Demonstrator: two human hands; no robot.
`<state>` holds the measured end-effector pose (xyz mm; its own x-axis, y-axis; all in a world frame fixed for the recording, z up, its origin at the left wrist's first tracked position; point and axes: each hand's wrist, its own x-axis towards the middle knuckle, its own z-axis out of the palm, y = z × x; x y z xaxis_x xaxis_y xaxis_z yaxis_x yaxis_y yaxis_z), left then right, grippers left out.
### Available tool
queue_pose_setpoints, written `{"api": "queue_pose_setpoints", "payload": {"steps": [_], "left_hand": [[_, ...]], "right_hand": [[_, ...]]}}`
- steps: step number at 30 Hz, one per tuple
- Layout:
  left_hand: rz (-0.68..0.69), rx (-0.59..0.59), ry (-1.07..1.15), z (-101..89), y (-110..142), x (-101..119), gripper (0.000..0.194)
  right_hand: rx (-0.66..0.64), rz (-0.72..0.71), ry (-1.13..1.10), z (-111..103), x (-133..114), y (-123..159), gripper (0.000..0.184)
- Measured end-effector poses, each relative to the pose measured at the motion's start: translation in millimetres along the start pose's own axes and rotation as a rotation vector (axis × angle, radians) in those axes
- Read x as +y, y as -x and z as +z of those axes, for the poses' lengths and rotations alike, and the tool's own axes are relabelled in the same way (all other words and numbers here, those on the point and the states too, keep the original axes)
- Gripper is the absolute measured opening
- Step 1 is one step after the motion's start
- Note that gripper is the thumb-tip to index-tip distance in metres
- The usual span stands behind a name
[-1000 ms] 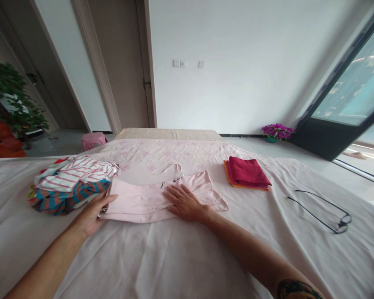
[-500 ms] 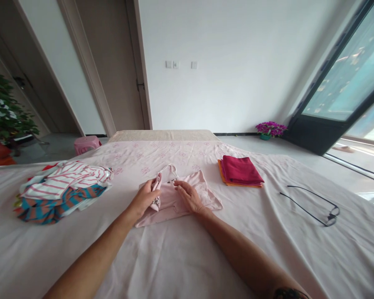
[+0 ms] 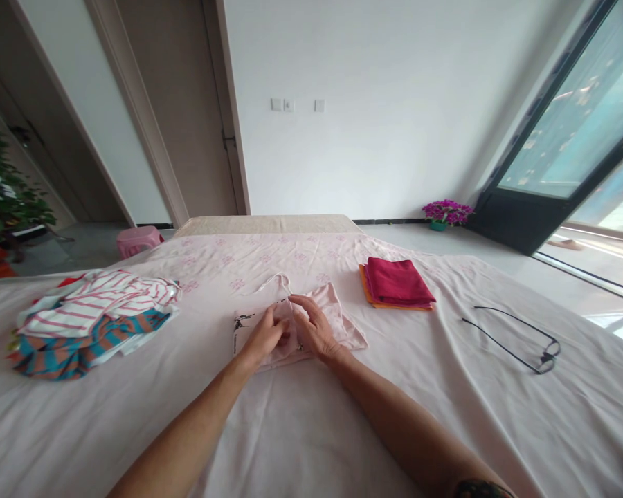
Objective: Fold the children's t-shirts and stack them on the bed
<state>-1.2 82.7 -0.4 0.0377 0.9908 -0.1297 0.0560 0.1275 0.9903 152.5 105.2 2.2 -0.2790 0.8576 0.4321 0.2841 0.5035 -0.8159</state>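
Note:
A pale pink garment [image 3: 337,321] with a black print and a thin strap looped at its top lies partly folded on the cloth-covered surface. My left hand [image 3: 271,333] is on its folded left part, fingers curled in and closed on the fabric near the middle. Beside it, my right hand [image 3: 315,328] rests on the garment with fingers stretched out, its fingertips close to those of the left. Part of the fold is hidden beneath both hands.
Left of the hands is a loose heap of striped clothes [image 3: 93,311]. A dark red folded cloth [image 3: 399,282] lies on an orange one to the right, with black-framed glasses [image 3: 545,356] farther right. The pinkish sheet [image 3: 291,429] has wrinkles. A pink stool [image 3: 139,241] stands beyond.
My left hand has moved right, bringing the garment's left flap over toward the middle; the black print now shows on its left. My right hand stays on the garment.

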Motion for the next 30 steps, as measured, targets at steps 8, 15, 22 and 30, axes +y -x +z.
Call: {"api": "queue_pose_setpoints", "payload": {"steps": [8,15,22,30], "left_hand": [[0.321,0.319,-0.37,-46.1,16.5,-3.1,0.051],[-0.029,0.332,-0.311,-97.0,22.5,-6.3,0.065],[-0.052,0.255,-0.123,-80.2,27.8,-4.6,0.08],[0.168,0.37,-0.364,-135.6,27.1,-19.0,0.081]], "right_hand": [[-0.501,-0.195,0.611,-1.3,-13.5,8.7,0.054],[-0.535,-0.168,0.512,-6.3,-5.5,-0.3,0.049],[-0.262,-0.102,0.202,-14.2,1.0,-8.2,0.035],[0.002,-0.028,0.204,-30.6,20.7,-18.9,0.032]]}}
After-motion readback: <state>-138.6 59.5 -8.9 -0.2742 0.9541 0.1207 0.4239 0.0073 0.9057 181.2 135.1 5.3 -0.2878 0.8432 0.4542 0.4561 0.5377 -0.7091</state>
